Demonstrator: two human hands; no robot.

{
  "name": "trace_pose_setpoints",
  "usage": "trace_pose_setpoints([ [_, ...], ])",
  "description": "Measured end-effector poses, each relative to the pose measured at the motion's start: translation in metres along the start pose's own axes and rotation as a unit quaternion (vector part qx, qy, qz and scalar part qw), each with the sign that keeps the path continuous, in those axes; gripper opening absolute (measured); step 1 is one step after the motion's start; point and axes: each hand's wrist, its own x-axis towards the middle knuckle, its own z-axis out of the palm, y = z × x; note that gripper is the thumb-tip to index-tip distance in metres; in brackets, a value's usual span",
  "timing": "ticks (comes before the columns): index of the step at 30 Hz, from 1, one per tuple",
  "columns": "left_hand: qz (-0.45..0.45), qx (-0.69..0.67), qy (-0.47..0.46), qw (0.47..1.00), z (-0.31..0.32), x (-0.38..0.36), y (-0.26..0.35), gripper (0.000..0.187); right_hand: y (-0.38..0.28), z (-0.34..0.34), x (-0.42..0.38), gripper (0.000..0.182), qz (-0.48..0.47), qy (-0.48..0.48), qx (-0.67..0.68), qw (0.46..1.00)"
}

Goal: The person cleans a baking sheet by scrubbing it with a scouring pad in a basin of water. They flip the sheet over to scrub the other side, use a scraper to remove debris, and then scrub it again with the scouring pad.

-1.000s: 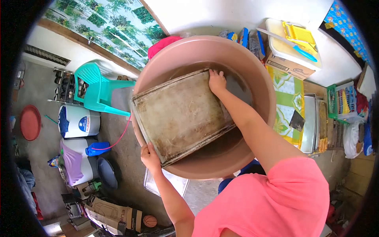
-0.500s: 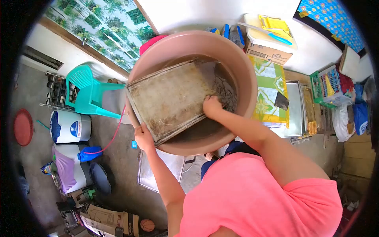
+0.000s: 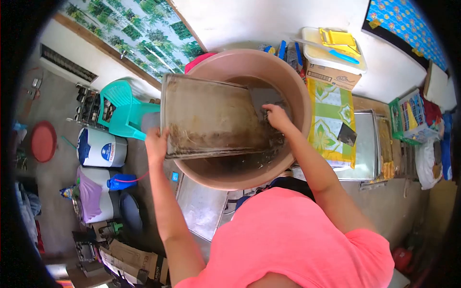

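A large rimmed metal tray (image 3: 211, 117), stained brown, is tilted across a big brownish-pink plastic tub (image 3: 297, 91). Its left end sticks out past the tub's rim, while the right end dips into the murky water (image 3: 230, 164). My left hand (image 3: 156, 144) grips the tray's near left corner, fingers wrapped over the edge. Just beyond the tray's right end, my right hand (image 3: 276, 117) is over the water with its fingers curled. What those fingers hold, if anything, I cannot make out.
Left of the tub stands a green plastic chair (image 3: 120, 108). Another metal tray (image 3: 199, 204) lies below the tub's near side. To the right are a patterned cloth-covered surface (image 3: 331, 127), more trays (image 3: 362, 144), and a cardboard box (image 3: 331, 74) under a lidded container.
The tray has turned and its left end has risen, with my left hand moving up and left. My right hand has come off the tray's surface toward the right. The view has shifted.
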Motion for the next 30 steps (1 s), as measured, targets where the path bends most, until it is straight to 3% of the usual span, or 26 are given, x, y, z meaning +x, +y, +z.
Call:
trace_pose_setpoints([
  [4, 0.122, 0.034, -0.038, 0.991, -0.016, 0.055, 0.016, 0.030, 0.043, -0.009, 0.031, 0.037, 0.058, 0.012, 0.172, 0.983],
  [6, 0.155, 0.000, -0.058, 0.986, -0.024, 0.077, 0.037, 0.030, 0.042, -0.017, 0.038, 0.037, 0.063, 0.002, 0.204, 0.977],
  [9, 0.220, 0.130, -0.080, 0.964, -0.021, 0.118, 0.041, 0.031, 0.041, -0.020, 0.060, 0.037, 0.060, -0.005, 0.177, 0.982],
  [13, 0.071, 0.291, -0.096, 0.949, 0.010, 0.160, 0.052, 0.033, 0.020, -0.027, 0.075, 0.036, 0.111, -0.044, 0.152, 0.981],
  [16, 0.041, 0.246, -0.090, 0.964, 0.057, 0.204, 0.006, 0.033, 0.056, 0.000, 0.090, 0.034, 0.074, -0.010, 0.096, 0.993],
  [20, -0.047, 0.220, -0.061, 0.972, 0.107, 0.225, -0.017, 0.033, 0.034, -0.006, 0.069, 0.031, -0.040, 0.027, 0.041, 0.998],
  [26, -0.126, 0.226, -0.041, 0.965, 0.138, 0.218, -0.012, 0.031, 0.027, -0.002, 0.058, 0.034, -0.046, -0.080, -0.066, 0.994],
  [30, -0.153, 0.192, -0.027, 0.969, 0.160, 0.219, -0.029, 0.032, 0.015, -0.006, 0.056, 0.034, -0.052, -0.092, -0.072, 0.992],
])
